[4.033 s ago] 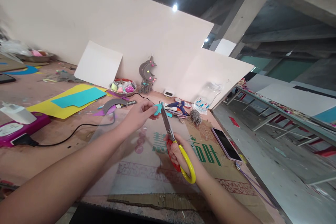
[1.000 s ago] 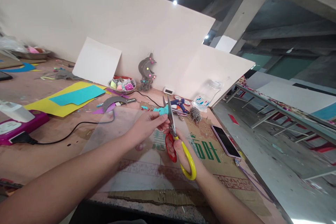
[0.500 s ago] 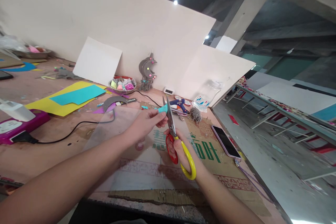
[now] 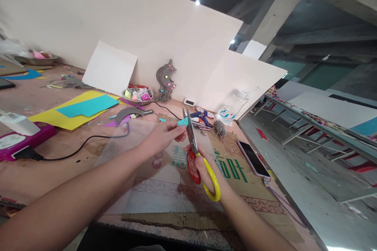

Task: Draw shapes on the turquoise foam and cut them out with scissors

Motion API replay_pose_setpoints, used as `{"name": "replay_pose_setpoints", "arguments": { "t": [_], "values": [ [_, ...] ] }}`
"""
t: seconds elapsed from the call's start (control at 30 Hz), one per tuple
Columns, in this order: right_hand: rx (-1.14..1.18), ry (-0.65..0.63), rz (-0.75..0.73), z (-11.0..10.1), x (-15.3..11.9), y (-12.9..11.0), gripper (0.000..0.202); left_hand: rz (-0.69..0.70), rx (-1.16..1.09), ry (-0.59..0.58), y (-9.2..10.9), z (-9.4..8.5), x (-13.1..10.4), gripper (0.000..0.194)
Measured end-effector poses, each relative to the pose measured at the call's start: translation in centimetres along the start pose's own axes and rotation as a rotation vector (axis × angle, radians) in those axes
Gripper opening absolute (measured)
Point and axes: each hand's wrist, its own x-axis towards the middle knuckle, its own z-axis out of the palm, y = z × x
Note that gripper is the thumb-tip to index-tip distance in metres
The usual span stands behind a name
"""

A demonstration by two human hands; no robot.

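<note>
A dark blue plastic glue gun lies just past the scissor tips, with a fuzzy ball of grey yarn near it. A clear plastic jug stands behind the yarn. A round metal dish holds bright soft lumps. A grey moon shape with coloured dots is up against the wall. On the left, a big flat blue paper lies on a yellow paper sheet, near a shiny purple power strip. The right hand gets in the way and hides some green print.

That print is on brown flat cardboard, laid on a pinkish, stained table. A phone with a pink edge rests on the right. A tall white wall board stands behind, and a long grey table is off across the room.

The left hand pinches a small light blue paper piece between thumb and fingers. The right hand is closed around steel scissors with red and yellow handles. The blades are a bit apart, and the small piece sits at them (I can't tell if it is between).
</note>
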Motion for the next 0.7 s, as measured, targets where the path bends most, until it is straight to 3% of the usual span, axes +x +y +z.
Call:
{"name": "replay_pose_setpoints", "arguments": {
  "t": [0.37, 0.7],
  "values": [
    [0.002, -0.003, 0.028, -0.24, 0.07, 0.26, 0.063, 0.043, 0.036, -0.009, -0.52, -0.43, 0.26, 0.040],
    [-0.071, -0.011, 0.037, -0.43, 0.05, 0.08, 0.064, 0.102, 0.081, 0.063, -0.28, -0.76, 0.38, 0.038]
  ]
}}
